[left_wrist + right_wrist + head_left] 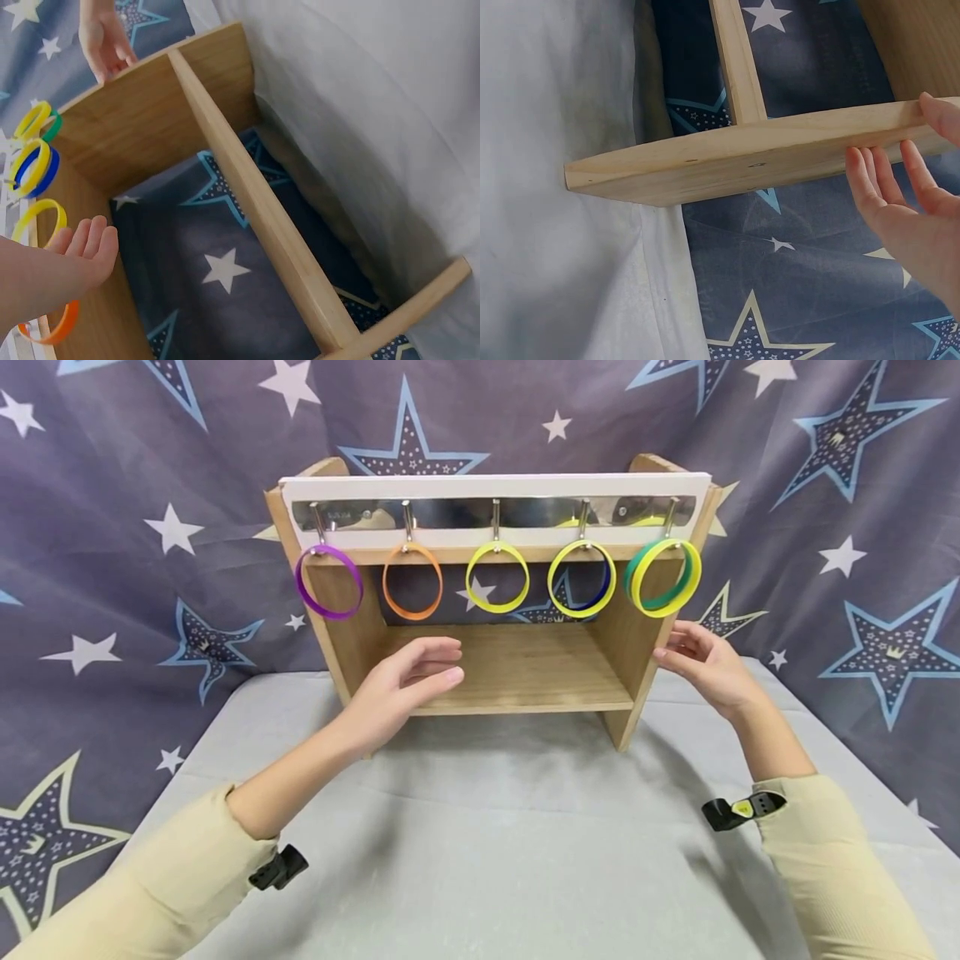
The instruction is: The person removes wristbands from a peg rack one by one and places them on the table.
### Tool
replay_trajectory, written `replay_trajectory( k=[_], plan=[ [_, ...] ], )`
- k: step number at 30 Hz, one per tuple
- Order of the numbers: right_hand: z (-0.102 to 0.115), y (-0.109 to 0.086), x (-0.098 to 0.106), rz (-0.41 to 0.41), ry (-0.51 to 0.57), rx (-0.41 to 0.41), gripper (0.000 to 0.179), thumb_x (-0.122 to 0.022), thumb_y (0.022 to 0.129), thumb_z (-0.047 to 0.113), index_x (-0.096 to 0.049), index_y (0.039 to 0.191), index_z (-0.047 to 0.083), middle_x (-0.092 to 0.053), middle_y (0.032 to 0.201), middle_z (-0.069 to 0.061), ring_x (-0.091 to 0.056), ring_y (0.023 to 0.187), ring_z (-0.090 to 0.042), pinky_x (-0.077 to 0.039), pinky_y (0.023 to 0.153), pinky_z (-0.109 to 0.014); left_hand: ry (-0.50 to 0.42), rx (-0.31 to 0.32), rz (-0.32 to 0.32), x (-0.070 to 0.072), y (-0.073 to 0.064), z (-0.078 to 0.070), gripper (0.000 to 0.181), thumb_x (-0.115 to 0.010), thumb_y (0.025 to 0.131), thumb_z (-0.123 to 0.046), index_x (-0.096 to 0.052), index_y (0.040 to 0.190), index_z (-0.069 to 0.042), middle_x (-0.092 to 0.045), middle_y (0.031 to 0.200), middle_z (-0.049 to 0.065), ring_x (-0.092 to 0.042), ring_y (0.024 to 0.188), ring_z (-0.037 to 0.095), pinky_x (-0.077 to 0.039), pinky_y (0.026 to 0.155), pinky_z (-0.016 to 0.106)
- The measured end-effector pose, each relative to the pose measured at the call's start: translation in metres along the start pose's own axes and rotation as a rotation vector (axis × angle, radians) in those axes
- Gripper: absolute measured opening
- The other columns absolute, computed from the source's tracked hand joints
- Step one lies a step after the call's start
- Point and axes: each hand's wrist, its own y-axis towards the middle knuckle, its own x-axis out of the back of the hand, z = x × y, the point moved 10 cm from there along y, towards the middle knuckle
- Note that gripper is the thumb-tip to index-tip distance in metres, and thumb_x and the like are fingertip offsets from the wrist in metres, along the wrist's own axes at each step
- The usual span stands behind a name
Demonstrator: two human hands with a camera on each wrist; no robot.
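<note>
A wooden shelf unit carries a white board with a metal strip and several hooks. From the hooks hang thin bands: a purple band, an orange band, a yellow band, a yellow with a blue, and a yellow with a green. My left hand holds nothing, its fingers loosely bent in front of the lower board. At the right side panel, my right hand has its thumb at the front edge and its fingertips against the outer face.
The shelf unit stands on a table with a grey cloth. Behind and beside it hangs a dark curtain with stars. Each sleeve carries a black strap device, one of them at the right cuff.
</note>
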Motion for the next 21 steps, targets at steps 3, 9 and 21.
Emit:
replay_trajectory(
  k=[3, 9, 21],
  plan=[
    [0.0, 0.0, 0.0, 0.004, 0.002, 0.002, 0.033, -0.059, 0.09, -0.004, -0.059, 0.112, 0.021, -0.067, 0.102, 0.012, -0.062, 0.093, 0.0, -0.057, 0.081, -0.012, -0.02, 0.002, 0.012, -0.005, 0.003, -0.003, 0.042, -0.057, 0.094, -0.02, -0.051, 0.133, -0.007, -0.058, 0.133, 0.014, -0.057, 0.122, 0.027, -0.047, 0.107, 0.044],
    [-0.001, 0.001, 0.001, 0.009, 0.005, -0.001, 0.031, -0.059, 0.091, -0.003, -0.059, 0.112, 0.021, -0.066, 0.102, 0.012, -0.062, 0.093, 0.0, -0.056, 0.082, -0.012, -0.083, 0.001, 0.029, -0.013, 0.008, -0.007, 0.049, -0.063, 0.09, -0.016, -0.047, 0.136, -0.007, -0.057, 0.135, 0.014, -0.056, 0.125, 0.029, -0.05, 0.106, 0.043],
    [-0.002, 0.001, 0.002, 0.007, -0.004, -0.009, 0.031, -0.059, 0.091, -0.002, -0.059, 0.112, 0.021, -0.066, 0.102, 0.012, -0.062, 0.094, 0.0, -0.056, 0.081, -0.011, -0.147, -0.032, 0.042, -0.027, 0.017, -0.021, 0.045, -0.064, 0.089, -0.013, -0.052, 0.132, -0.007, -0.058, 0.133, 0.012, -0.059, 0.122, 0.026, -0.053, 0.103, 0.038]
  ],
)
